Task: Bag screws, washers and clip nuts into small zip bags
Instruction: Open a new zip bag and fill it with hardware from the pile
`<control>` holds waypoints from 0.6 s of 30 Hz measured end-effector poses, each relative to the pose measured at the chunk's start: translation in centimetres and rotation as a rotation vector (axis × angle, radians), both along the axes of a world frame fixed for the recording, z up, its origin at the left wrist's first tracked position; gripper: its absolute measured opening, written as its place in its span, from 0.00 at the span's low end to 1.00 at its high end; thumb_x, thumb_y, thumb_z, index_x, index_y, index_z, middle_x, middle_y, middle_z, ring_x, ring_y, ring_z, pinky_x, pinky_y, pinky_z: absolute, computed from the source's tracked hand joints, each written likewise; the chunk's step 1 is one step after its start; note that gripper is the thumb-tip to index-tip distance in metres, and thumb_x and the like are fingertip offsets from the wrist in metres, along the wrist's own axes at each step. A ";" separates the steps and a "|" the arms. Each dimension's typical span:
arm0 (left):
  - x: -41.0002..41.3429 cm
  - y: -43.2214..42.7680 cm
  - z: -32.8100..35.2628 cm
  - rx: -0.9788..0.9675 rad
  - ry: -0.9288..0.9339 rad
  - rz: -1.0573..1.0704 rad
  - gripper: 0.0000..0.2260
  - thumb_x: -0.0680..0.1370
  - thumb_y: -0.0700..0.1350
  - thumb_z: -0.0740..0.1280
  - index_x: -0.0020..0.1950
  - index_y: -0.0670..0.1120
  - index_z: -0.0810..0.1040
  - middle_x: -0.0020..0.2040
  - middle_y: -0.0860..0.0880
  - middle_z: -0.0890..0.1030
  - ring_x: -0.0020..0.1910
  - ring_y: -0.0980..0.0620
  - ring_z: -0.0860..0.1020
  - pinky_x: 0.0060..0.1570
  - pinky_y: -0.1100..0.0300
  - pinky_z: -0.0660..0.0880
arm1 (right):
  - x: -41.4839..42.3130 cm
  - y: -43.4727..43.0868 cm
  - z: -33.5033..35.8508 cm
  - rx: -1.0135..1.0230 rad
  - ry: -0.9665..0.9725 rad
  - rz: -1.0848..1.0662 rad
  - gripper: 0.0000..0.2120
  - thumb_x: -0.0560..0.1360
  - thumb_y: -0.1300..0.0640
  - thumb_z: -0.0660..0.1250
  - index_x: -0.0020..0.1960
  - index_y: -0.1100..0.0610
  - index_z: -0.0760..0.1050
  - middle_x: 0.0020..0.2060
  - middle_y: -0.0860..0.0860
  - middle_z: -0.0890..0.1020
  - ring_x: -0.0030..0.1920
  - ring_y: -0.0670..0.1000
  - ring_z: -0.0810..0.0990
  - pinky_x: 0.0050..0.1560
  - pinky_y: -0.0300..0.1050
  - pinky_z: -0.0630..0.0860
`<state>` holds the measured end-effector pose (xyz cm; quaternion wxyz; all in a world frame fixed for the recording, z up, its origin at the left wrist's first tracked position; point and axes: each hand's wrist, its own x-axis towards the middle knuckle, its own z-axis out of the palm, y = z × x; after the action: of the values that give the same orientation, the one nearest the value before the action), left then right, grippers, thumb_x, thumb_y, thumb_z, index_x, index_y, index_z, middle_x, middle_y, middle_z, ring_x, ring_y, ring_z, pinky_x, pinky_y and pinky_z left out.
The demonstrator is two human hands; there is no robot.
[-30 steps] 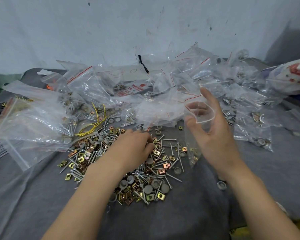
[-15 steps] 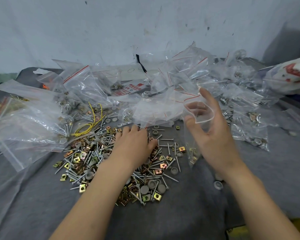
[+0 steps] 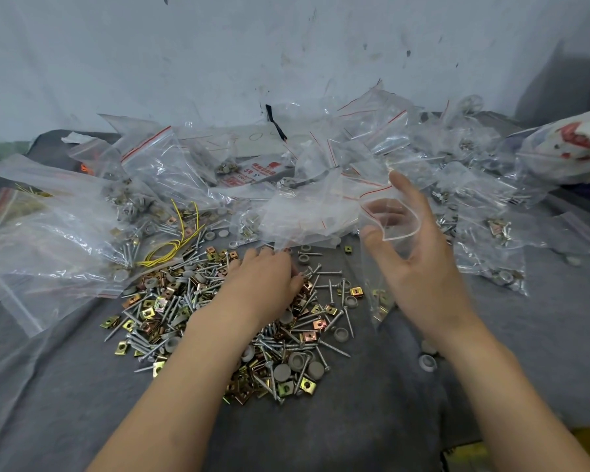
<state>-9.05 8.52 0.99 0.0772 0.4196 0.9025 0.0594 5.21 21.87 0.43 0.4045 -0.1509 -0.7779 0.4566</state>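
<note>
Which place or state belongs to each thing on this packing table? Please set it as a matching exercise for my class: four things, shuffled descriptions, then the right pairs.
Things
1. left hand
2. small zip bag
3. yellow wire
4. red-printed bag

Descriptions
A. at the far right edge of the view
B. held mouth open by the right hand
C. knuckles up on the hardware pile
D. looped at the pile's far left corner

Pairs: 1-C, 2-B, 3-D, 4-A

Left hand (image 3: 263,282) amid screws (image 3: 157,318), bag (image 3: 377,284) in right hand (image 3: 421,277)
</note>
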 end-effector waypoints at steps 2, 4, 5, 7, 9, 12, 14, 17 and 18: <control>-0.1 -0.1 0.0 0.010 -0.015 -0.018 0.11 0.82 0.55 0.60 0.61 0.54 0.75 0.63 0.49 0.75 0.65 0.46 0.68 0.65 0.46 0.66 | 0.0 0.0 0.0 -0.003 0.002 0.001 0.32 0.76 0.46 0.67 0.78 0.43 0.61 0.57 0.39 0.80 0.63 0.41 0.75 0.62 0.40 0.69; -0.4 -0.2 0.2 0.012 -0.033 -0.029 0.10 0.82 0.54 0.61 0.61 0.55 0.76 0.63 0.49 0.75 0.65 0.46 0.68 0.65 0.46 0.66 | -0.1 0.0 -0.1 -0.002 0.005 0.002 0.32 0.76 0.46 0.67 0.78 0.43 0.61 0.57 0.38 0.79 0.63 0.42 0.75 0.63 0.43 0.70; -0.4 -0.2 0.3 0.009 -0.037 -0.032 0.10 0.82 0.54 0.62 0.60 0.54 0.77 0.62 0.49 0.75 0.65 0.46 0.69 0.65 0.46 0.66 | -0.1 0.0 -0.1 -0.001 0.004 0.003 0.32 0.76 0.46 0.67 0.77 0.43 0.61 0.57 0.38 0.79 0.63 0.42 0.75 0.64 0.44 0.70; -0.5 -0.2 0.3 0.003 -0.034 -0.037 0.10 0.82 0.54 0.62 0.59 0.54 0.78 0.61 0.48 0.75 0.64 0.46 0.69 0.65 0.47 0.67 | -0.1 0.0 -0.1 0.002 0.003 0.005 0.32 0.76 0.45 0.67 0.77 0.42 0.61 0.57 0.39 0.79 0.64 0.42 0.75 0.64 0.45 0.70; -0.5 -0.2 0.3 -0.003 -0.019 -0.048 0.11 0.82 0.53 0.61 0.59 0.52 0.79 0.60 0.48 0.74 0.64 0.46 0.69 0.65 0.47 0.68 | -0.1 0.0 -0.2 0.008 0.002 0.004 0.32 0.76 0.44 0.67 0.77 0.43 0.61 0.57 0.39 0.79 0.64 0.43 0.76 0.64 0.45 0.70; -0.3 -0.1 0.2 -0.027 0.027 -0.068 0.13 0.83 0.53 0.60 0.61 0.49 0.79 0.61 0.47 0.74 0.65 0.46 0.69 0.65 0.47 0.68 | -0.2 0.0 -0.2 0.008 0.003 0.003 0.33 0.75 0.41 0.66 0.77 0.43 0.61 0.57 0.38 0.79 0.63 0.42 0.76 0.62 0.42 0.69; -0.3 -0.1 0.1 -0.038 0.040 -0.072 0.14 0.83 0.53 0.59 0.61 0.47 0.79 0.61 0.46 0.73 0.65 0.45 0.69 0.65 0.47 0.68 | -0.2 0.1 -0.2 0.007 0.002 0.003 0.33 0.75 0.41 0.66 0.77 0.43 0.61 0.57 0.38 0.79 0.63 0.42 0.76 0.61 0.40 0.69; -0.3 -0.1 0.1 -0.055 0.041 -0.075 0.15 0.83 0.53 0.59 0.61 0.46 0.79 0.62 0.45 0.73 0.66 0.45 0.68 0.65 0.46 0.68 | -0.2 0.1 -0.3 0.005 0.002 0.001 0.33 0.75 0.41 0.66 0.78 0.42 0.60 0.58 0.38 0.79 0.64 0.42 0.75 0.62 0.42 0.70; -0.3 -0.1 0.0 -0.058 0.041 -0.076 0.15 0.83 0.53 0.59 0.61 0.46 0.79 0.62 0.45 0.73 0.66 0.45 0.68 0.66 0.46 0.68 | -0.2 0.2 -0.3 0.004 0.002 0.000 0.33 0.75 0.41 0.66 0.78 0.42 0.60 0.58 0.38 0.79 0.64 0.42 0.75 0.62 0.42 0.70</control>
<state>-9.38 8.44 1.02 0.0732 0.4524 0.8885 0.0216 4.98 22.06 0.09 0.4055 -0.1496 -0.7783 0.4554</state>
